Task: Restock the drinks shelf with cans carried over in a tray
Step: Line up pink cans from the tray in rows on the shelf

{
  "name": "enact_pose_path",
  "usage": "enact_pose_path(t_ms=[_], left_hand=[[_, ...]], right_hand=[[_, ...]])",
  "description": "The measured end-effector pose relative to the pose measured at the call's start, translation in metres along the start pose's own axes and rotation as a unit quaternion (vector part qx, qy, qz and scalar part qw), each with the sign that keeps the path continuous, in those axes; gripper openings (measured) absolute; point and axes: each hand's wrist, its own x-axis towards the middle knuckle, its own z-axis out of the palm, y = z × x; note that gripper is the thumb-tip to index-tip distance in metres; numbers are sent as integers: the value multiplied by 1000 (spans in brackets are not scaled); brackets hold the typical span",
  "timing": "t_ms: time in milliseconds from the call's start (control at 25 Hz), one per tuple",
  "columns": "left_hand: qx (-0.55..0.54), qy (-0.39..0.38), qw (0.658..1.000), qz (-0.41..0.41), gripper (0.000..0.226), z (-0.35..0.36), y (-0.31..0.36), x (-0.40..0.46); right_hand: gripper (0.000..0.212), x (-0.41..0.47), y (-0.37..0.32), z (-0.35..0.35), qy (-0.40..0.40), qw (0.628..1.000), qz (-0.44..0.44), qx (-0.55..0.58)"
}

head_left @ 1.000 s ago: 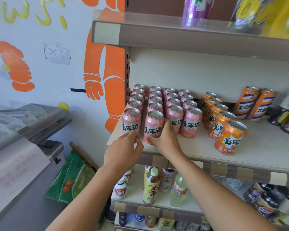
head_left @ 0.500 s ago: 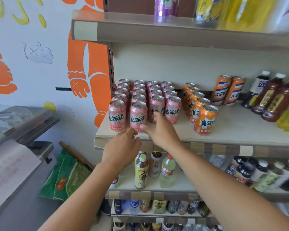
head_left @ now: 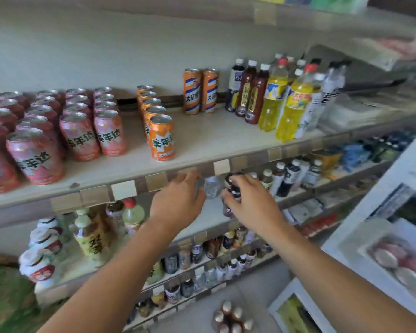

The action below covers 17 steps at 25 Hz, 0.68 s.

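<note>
Rows of pink cans (head_left: 82, 135) fill the left of the drinks shelf (head_left: 214, 138). A single file of orange cans (head_left: 162, 140) stands to their right, with two taller orange-and-blue cans (head_left: 199, 92) at the back. My left hand (head_left: 178, 200) hovers just under the shelf's front edge, fingers loosely curled, holding nothing. My right hand (head_left: 252, 203) is beside it, fingers loosely curled in front of a dark bottle (head_left: 233, 191) on the lower shelf; I see no firm grip on it. A white tray (head_left: 346, 248) at the lower right holds pink can tops (head_left: 389, 258).
Brown and yellow bottles (head_left: 274, 97) crowd the right end of the drinks shelf. Lower shelves carry several bottles (head_left: 91, 239). A cluster of bottle tops (head_left: 231, 318) stands on the floor below. Bare shelf lies between the orange cans and the bottles.
Both hands have come off the front pink cans and dropped below the shelf edge, moving right. The view has swung right, bringing the white tray into sight.
</note>
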Motion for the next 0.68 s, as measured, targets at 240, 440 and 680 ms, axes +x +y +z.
enact_pose_path(t_ms=[240,440,680], left_hand=[[-65,-62,989,115,33,91,148,30],[-87,-113,973,183,33,154,237,34],[-127,-168,955,210,31,210,315,24]], right_hand=[[47,-60,147,-54,-2,993,108,-47],[42,-114,242,-83,9,975,219,-44],[35,-174,343,-91,-4,934,356,-41]])
